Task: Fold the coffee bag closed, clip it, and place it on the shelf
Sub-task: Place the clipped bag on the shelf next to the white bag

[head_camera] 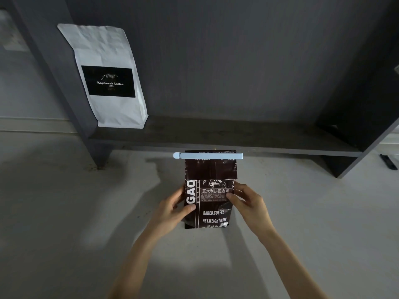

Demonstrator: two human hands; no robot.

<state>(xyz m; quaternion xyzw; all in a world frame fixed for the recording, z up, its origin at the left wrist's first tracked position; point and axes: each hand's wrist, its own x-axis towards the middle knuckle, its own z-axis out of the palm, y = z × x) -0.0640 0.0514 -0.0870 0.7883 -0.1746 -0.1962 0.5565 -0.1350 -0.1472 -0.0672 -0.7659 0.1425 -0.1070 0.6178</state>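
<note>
A dark brown coffee bag (212, 203) with white lettering stands upright in the middle of the view, just in front of the dark shelf (226, 134). A pale blue clip (207, 156) is clamped straight across its folded top. My left hand (173, 209) grips the bag's left side, thumb on the front. My right hand (248, 203) grips its right side, fingers on the front label. The bag's lower edge sits close above the pale floor; whether it touches is unclear.
A white coffee bag (108, 78) with a black label stands at the shelf's left end against the side panel. The shelf board to its right is bare up to the right wall (367, 93). A dark flat object (388, 161) lies on the floor far right.
</note>
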